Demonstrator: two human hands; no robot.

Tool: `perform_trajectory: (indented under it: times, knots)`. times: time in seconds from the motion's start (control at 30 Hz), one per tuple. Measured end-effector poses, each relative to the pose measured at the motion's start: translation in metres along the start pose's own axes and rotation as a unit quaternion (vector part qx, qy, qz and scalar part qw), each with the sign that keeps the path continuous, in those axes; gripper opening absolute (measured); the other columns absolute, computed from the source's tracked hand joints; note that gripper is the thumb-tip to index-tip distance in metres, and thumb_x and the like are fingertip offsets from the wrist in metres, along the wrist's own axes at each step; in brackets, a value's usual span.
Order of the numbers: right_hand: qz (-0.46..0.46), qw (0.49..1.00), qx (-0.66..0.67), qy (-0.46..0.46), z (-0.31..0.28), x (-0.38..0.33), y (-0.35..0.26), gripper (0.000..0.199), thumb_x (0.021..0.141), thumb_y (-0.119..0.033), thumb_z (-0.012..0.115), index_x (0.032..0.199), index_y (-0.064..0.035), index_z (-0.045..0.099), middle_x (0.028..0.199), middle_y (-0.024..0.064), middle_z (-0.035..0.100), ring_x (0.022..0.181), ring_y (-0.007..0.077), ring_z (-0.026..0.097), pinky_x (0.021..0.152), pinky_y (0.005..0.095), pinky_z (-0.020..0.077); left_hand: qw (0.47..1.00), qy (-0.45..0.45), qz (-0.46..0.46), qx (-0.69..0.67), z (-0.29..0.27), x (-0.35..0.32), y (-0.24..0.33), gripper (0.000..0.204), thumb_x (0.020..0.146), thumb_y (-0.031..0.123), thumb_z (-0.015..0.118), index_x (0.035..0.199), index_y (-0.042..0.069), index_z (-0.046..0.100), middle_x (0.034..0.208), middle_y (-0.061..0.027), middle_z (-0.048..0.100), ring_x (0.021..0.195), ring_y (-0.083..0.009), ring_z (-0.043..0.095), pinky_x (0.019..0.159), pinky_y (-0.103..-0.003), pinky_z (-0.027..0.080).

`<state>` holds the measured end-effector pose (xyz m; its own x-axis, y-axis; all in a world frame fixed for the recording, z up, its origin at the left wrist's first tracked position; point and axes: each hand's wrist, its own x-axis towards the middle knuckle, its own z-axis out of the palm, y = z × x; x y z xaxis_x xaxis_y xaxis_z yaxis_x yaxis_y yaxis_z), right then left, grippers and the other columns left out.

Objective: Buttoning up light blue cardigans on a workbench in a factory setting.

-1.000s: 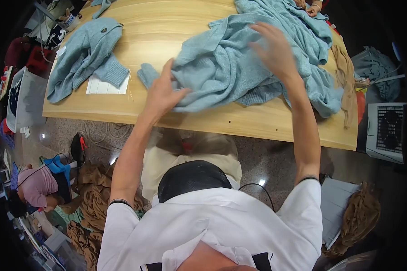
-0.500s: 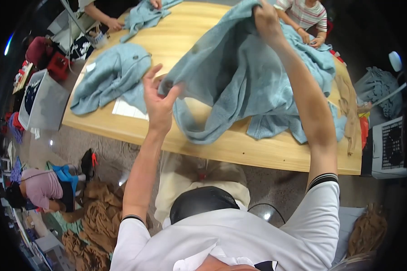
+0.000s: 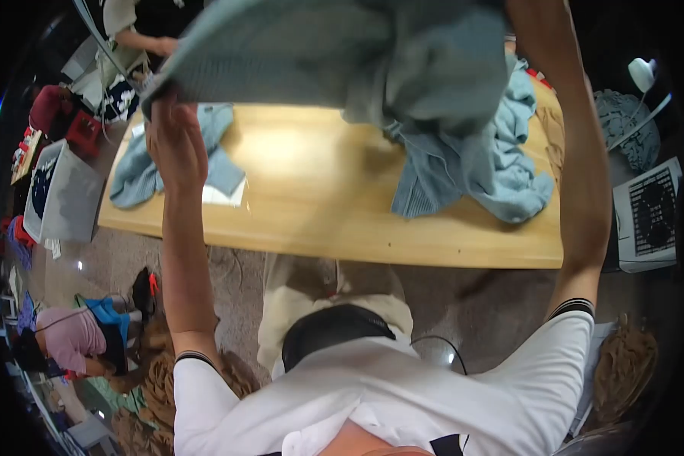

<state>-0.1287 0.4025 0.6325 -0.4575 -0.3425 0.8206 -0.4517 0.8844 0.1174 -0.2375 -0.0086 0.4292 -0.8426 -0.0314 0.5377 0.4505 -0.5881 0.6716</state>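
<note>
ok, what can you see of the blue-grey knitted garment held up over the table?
The blue-grey knitted garment looks soft, with a ribbed band along its lower edge at left and bunched folds toward the right. It is raised over the wooden table, slightly blurred, its top cut off by the frame. The left hand grips its left corner; the right hand is out of view. Contact with the knitwear below is unclear.

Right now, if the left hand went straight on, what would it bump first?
Likely the raised blue knit garment, already touching the left hand; depth beyond it is unclear.
</note>
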Motion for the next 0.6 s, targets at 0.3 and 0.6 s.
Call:
perform_trajectory:
  times: [0.3, 0.6]
  knots:
    - [0.331, 0.820, 0.295, -0.361, -0.021, -0.251, -0.144, 0.010, 0.092, -0.008, 0.078, 0.090, -0.0012, 0.071, 0.062, 0.0121, 0.055, 0.051, 0.0193, 0.054, 0.052, 0.0350, 0.0395, 0.957, 0.068, -0.281, 0.029, -0.097, -0.098, -0.023, 0.029, 0.113, 0.025, 0.049, 0.114, 0.004, 0.070, 0.107, 0.0008, 0.070, 0.102, -0.0118, 0.064, 0.096, -0.030, 0.050]
    - [0.337, 0.764, 0.415, -0.360, -0.087, -0.285, -0.165, 0.027, 0.093, -0.023, 0.081, 0.087, -0.0029, 0.065, 0.067, 0.0134, 0.053, 0.055, 0.0289, 0.056, 0.053, 0.0379, 0.0405, 0.877, -0.235, -0.278, 0.314, -0.031, -0.103, -0.059, 0.016, 0.108, 0.015, 0.057, 0.108, 0.005, 0.069, 0.096, 0.0050, 0.062, 0.090, -0.0048, 0.053, 0.084, -0.021, 0.043]
